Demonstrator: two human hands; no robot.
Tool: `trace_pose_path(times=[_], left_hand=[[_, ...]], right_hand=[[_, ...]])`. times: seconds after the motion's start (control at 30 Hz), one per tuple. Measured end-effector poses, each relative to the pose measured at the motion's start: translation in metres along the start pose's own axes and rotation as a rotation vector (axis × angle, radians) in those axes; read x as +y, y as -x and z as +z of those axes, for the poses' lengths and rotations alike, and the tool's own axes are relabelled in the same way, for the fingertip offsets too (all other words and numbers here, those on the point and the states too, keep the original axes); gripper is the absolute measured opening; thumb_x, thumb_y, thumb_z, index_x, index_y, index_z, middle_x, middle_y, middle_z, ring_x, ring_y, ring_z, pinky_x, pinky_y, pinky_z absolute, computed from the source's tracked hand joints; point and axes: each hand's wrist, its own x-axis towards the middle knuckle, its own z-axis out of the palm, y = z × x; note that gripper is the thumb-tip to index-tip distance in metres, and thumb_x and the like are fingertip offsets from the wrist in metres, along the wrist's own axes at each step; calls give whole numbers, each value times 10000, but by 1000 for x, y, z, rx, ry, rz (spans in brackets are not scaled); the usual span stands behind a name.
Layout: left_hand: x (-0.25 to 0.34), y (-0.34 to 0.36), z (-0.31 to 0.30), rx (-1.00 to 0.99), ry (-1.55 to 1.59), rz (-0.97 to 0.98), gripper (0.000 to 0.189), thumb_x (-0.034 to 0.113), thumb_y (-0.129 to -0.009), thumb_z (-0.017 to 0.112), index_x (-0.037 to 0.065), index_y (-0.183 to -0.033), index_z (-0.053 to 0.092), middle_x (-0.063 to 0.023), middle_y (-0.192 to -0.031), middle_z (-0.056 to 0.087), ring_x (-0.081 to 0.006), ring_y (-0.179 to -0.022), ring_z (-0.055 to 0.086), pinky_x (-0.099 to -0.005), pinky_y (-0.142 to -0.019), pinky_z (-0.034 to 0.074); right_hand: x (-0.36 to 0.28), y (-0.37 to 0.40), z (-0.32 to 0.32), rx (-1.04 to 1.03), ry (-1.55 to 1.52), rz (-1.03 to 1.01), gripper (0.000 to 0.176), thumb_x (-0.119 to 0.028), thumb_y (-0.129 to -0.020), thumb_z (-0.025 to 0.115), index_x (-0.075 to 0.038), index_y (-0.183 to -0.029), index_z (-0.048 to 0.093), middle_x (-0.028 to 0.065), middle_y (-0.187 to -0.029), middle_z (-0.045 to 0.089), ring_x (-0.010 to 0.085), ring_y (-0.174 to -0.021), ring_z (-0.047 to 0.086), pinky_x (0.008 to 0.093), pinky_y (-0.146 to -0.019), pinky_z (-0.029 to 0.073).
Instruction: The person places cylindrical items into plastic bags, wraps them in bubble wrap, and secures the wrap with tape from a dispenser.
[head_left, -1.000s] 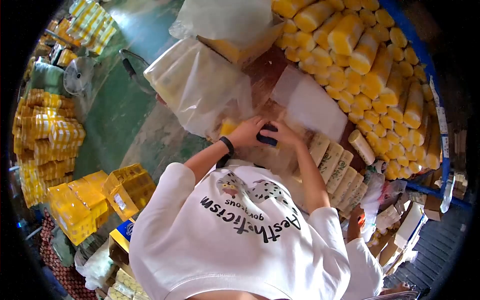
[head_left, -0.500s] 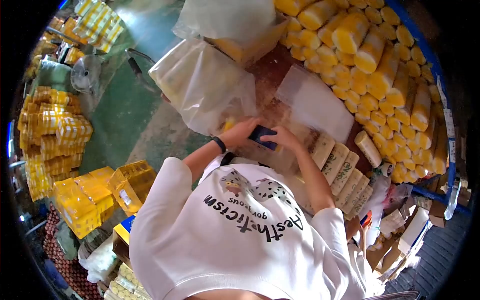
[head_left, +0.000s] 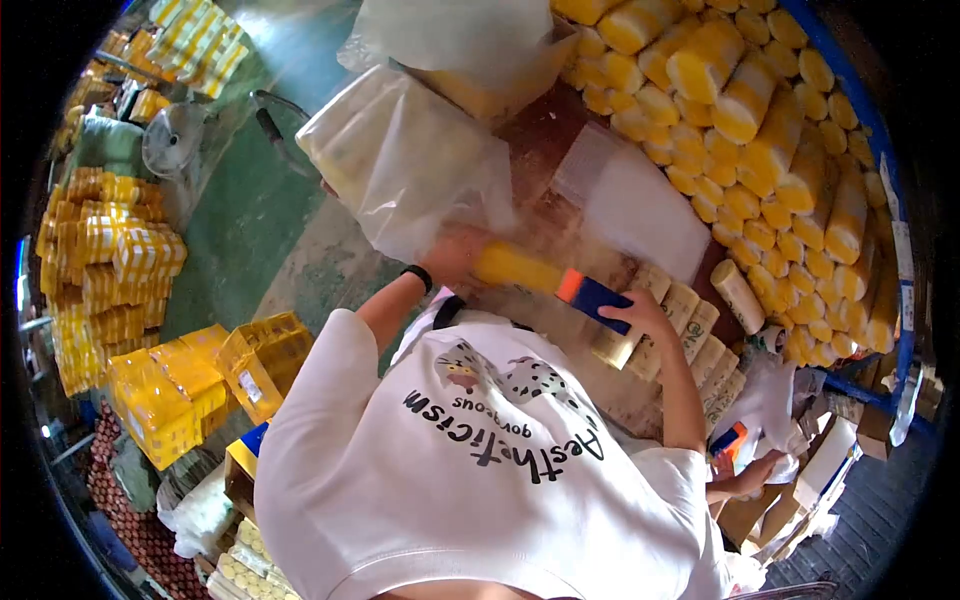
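My left hand (head_left: 453, 257), blurred and with a dark band at the wrist, is closed at the left end of a yellow strip of tape (head_left: 515, 268). The strip runs right to a dark blue and orange tape dispenser (head_left: 598, 300). My right hand (head_left: 642, 313) grips the dispenser's blue end. Just beyond my left hand lies a large package in clear plastic (head_left: 410, 165). Pale wrapped bundles with green writing (head_left: 680, 320) lie in a row below and beside my right hand.
A tall stack of yellow-ended rolls (head_left: 735, 130) fills the right, behind a blue rail (head_left: 850, 80). Yellow-taped boxes (head_left: 165, 390) stand at the left. White sheets (head_left: 640, 210) lie ahead. At lower right, another person's hand (head_left: 750, 475) is near a similar blue and orange object (head_left: 730, 438).
My right hand has moved right and toward me with the dispenser, away from my left hand. A yellow strip now spans between them. The other person's hand has come into view.
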Motion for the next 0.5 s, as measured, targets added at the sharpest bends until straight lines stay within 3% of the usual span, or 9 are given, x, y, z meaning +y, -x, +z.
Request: trace_pose_path(times=[0.13, 0.17, 0.23, 0.37, 0.47, 0.5], left_hand=[[4, -5, -8, 18, -54, 34, 840, 450, -655, 716, 27, -1302, 389, -165, -1277, 473, -334, -1193, 435, -437, -1033, 332], [5, -5, -7, 33, -76, 45, 805, 423, -672, 705, 36, -1304, 392, -160, -1275, 478, -337, -1185, 442, -444, -1022, 352], [3, -5, -6, -1, -81, 44, 813, 430, -673, 703, 32, -1309, 388, -161, -1276, 477, -338, -1188, 438, -446, -1035, 334], [19, -16, -10, -152, -201, -15, 748, 412, -738, 647, 30, -1322, 378, -170, -1278, 473, -339, -1193, 434, -449, -1058, 299], [35, -31, 38, 91, -356, 171, 776, 368, -643, 719, 24, -1281, 441, -168, -1279, 474, -308, -1200, 433, -449, -1036, 313], [50, -40, 38, 45, -368, 189, 748, 359, -654, 708, 22, -1271, 452, -166, -1276, 478, -313, -1196, 435, -454, -1025, 322]], right_hand=[[50, 14, -7, 79, -19, -17, 475, -425, -667, 785, 17, -807, 680, 50, -652, 633, 129, -605, 590, 297, -586, 466], [56, 13, -5, 135, 31, -79, 519, -473, -650, 774, 19, -782, 676, 93, -650, 639, 184, -605, 617, 328, -583, 473], [65, 2, -3, 131, 184, 2, 550, -513, -640, 758, 17, -767, 677, 119, -639, 633, 220, -600, 622, 341, -583, 477], [37, -16, 3, 127, 327, 80, 624, -578, -612, 734, 35, -707, 660, 156, -594, 603, 268, -587, 621, 373, -572, 478], [18, -32, 12, 123, 455, 74, 644, -592, -604, 730, 41, -685, 641, 168, -612, 604, 301, -608, 621, 399, -568, 480], [15, -38, 16, 141, 514, 37, 647, -596, -601, 729, 39, -690, 641, 171, -625, 609, 308, -614, 620, 402, -569, 481]])
